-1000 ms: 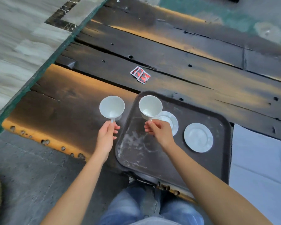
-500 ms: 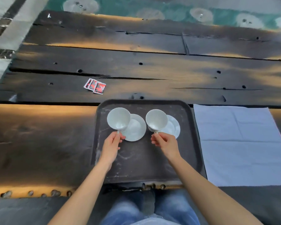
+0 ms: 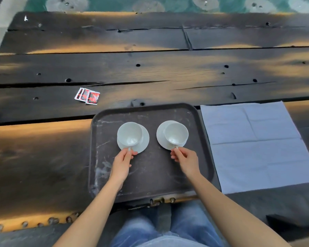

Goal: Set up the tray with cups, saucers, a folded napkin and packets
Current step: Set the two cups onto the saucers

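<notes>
Head view: a dark tray (image 3: pixel 151 186) on a plank worktop (image 3: pixel 150 73), both hands over it
Left hand (image 3: pixel 122 162): fingers (image 3: pixel 132 154) pinched on the handle of the left cup (image 3: pixel 130 133)
Right hand (image 3: pixel 185 160): fingers (image 3: pixel 174 154) pinched on the handle of the right cup (image 3: pixel 176 133)
Left cup: just beyond the left fingers, over the left saucer (image 3: pixel 144 142); contact unclear
Right cup: just beyond the right fingers, over the right saucer (image 3: pixel 160 134); contact unclear
Napkin (image 3: pixel 257 145): unfolded and flat, right of the right fingers, beside the tray
Packets (image 3: pixel 87 95): red, overlapping, on the worktop beyond and left of the left fingers, off the tray
</notes>
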